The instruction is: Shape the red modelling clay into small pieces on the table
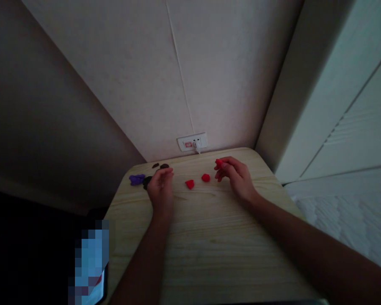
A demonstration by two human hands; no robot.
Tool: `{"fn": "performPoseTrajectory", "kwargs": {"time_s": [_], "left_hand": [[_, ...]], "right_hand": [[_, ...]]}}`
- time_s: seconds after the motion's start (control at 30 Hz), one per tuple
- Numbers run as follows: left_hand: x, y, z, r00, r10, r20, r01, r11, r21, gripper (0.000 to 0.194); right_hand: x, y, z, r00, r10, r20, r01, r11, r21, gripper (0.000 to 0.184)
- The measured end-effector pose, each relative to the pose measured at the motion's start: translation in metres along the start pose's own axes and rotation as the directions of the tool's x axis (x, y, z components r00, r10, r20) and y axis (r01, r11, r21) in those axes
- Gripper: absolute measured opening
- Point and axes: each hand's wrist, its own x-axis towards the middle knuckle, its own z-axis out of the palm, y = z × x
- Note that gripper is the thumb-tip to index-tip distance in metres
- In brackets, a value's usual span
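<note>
Through the head camera I am looking down on a pale wooden table (209,245) whose far edge runs along the wall (139,63). The right hand (239,176) is to the right of the middle of that far edge, its fingertips closed on a small red clay-like lump (219,162), which I see held just above the tabletop. Two more lumps lie on the wood between the hands, nearer the far edge than the near one: a rounded red lump (205,178) near the right fingertips, and a notched red lump (189,184) farther left.

The left hand (160,186) is towards the far left corner, fingers bent in and set narrow; I cannot tell whether they pinch anything. It partly hides a black lump (146,182) at its left side. Just beside that, at the far left corner, I have a purple lump (136,179). Along the far edge behind the left hand sit a thin dark piece (155,165) and a rounder dark piece (164,166). Above the far edge, a white plug (197,146) sits in the wall socket (182,143).
</note>
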Motion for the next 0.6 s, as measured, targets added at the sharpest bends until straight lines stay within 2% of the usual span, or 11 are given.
{"fn": "performPoseTrajectory", "kwargs": {"time_s": [0.07,0.17,0.23,0.3,0.37,0.43,0.53,0.6], "left_hand": [[-0.001,-0.002,0.0,0.983,0.011,0.181,-0.043,0.984,0.171,0.021],[-0.006,-0.003,0.003,0.902,0.019,0.431,-0.183,0.921,0.343,0.029],[-0.008,-0.004,0.004,0.847,0.044,0.53,-0.275,0.889,0.365,0.029],[-0.009,-0.006,0.004,0.824,0.048,0.565,-0.29,0.892,0.348,0.027],[-0.008,-0.007,0.005,0.85,0.013,0.526,-0.197,0.935,0.295,0.025],[-0.007,-0.009,0.006,0.881,-0.065,0.468,-0.026,0.982,0.185,0.028],[-0.009,-0.009,0.012,0.871,-0.178,0.459,0.224,0.973,-0.047,0.033],[-0.013,-0.008,0.017,0.852,-0.204,0.482,0.322,0.93,-0.176,0.033]], "right_hand": [[0.002,0.003,0.0,0.999,0.033,0.001,-0.033,0.999,0.022,0.024],[0.004,0.007,0.0,0.996,0.085,-0.01,-0.085,0.995,0.045,0.021],[0.006,0.009,-0.001,0.991,0.134,-0.024,-0.132,0.988,0.081,0.024],[0.008,0.012,-0.002,0.984,0.177,-0.015,-0.174,0.978,0.116,0.028],[0.01,0.014,-0.003,0.976,0.216,0.01,-0.214,0.965,0.151,0.026],[0.012,0.014,-0.003,0.96,0.279,0.032,-0.279,0.937,0.212,0.023],[0.012,0.011,-0.002,0.914,0.399,0.075,-0.402,0.86,0.314,0.025],[0.01,0.008,0.0,0.899,0.425,0.109,-0.436,0.837,0.33,0.027]]}}
